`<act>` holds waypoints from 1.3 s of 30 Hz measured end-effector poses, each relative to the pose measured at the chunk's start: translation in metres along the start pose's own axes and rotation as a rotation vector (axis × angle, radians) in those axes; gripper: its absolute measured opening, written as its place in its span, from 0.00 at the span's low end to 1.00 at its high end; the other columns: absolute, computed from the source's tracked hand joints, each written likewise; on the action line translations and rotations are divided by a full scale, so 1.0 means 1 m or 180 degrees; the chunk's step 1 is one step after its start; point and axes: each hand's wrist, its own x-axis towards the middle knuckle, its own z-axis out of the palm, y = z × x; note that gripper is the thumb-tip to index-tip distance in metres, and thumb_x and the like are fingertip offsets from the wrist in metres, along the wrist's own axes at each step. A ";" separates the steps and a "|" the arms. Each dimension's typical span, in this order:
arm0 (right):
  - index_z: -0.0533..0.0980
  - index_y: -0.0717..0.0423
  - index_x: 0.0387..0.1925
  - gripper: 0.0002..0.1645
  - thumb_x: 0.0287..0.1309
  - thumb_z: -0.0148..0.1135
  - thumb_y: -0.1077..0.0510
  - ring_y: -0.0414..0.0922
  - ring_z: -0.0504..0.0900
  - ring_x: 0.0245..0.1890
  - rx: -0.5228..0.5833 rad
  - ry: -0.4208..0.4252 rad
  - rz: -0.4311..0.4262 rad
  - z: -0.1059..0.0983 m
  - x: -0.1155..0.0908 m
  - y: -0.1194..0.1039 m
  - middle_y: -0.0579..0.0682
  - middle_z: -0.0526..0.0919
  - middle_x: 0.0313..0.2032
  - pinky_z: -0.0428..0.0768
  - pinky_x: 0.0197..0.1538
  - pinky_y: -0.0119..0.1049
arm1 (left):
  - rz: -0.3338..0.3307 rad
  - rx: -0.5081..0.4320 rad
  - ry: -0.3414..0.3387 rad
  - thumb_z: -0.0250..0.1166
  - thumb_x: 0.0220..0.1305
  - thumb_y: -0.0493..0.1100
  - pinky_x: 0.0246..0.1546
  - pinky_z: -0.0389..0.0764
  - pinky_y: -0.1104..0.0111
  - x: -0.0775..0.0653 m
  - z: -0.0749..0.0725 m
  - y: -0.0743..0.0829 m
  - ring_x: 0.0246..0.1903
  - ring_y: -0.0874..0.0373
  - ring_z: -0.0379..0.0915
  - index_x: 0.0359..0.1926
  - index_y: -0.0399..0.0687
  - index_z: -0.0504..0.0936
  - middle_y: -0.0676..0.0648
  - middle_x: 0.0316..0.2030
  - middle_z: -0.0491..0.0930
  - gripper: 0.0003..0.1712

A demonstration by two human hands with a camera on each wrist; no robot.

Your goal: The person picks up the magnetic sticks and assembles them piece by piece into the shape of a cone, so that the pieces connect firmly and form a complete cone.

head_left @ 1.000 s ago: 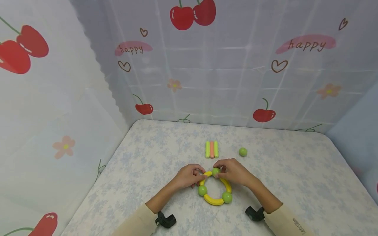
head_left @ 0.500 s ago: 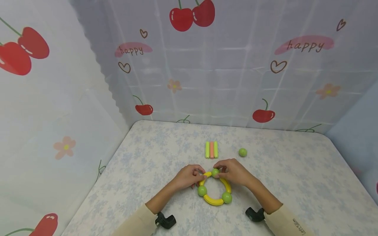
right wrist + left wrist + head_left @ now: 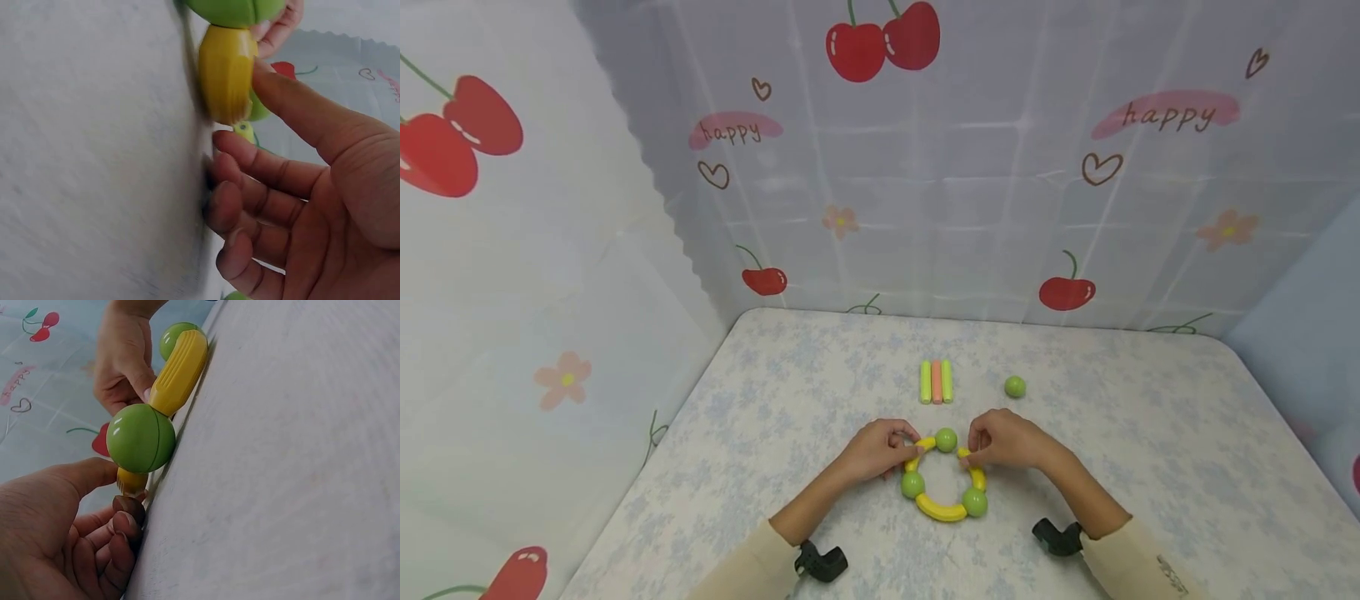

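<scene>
In the head view a ring of yellow curved rods and green balls lies on the table. My left hand (image 3: 882, 448) pinches the upper-left curved rod (image 3: 129, 480) between thumb and fingers. That rod meets the top green ball (image 3: 946, 440). My right hand (image 3: 1009, 440) is at the upper end of the right-hand curved rod (image 3: 226, 75), thumb against it and fingers curled below. A small gap shows between this rod's end and the top ball. The other balls, left (image 3: 913, 485) and lower right (image 3: 975, 502), join the bottom curved rod (image 3: 942, 510).
Behind the ring, two lime straight rods flank a salmon straight rod (image 3: 936, 382), side by side. A loose green ball (image 3: 1015, 387) lies to their right. The patterned tabletop (image 3: 805, 375) ends at a cherry-print curtain (image 3: 925, 183).
My right hand has let go of the top ball and shifted slightly right to the right-hand curved rod. My left hand keeps its hold. The view has tilted slightly.
</scene>
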 end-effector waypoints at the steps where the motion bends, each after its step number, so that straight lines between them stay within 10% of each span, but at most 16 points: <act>1: 0.80 0.48 0.25 0.14 0.54 0.78 0.48 0.37 0.73 0.21 -0.0019 -0.0010 -0.0009 0.001 0.000 0.000 0.39 0.77 0.20 0.72 0.26 0.31 | 0.0013 0.0016 0.0011 0.67 0.69 0.53 0.13 0.69 0.70 0.000 0.000 0.000 0.10 0.60 0.67 0.44 0.57 0.85 0.50 0.15 0.76 0.09; 39: 0.79 0.54 0.25 0.12 0.57 0.76 0.59 0.38 0.73 0.20 0.0093 0.0401 -0.0030 0.007 0.003 -0.008 0.43 0.77 0.19 0.74 0.24 0.31 | 0.0181 -0.0390 -0.0171 0.70 0.67 0.51 0.15 0.73 0.69 0.006 -0.003 -0.014 0.12 0.59 0.69 0.48 0.53 0.87 0.48 0.22 0.83 0.12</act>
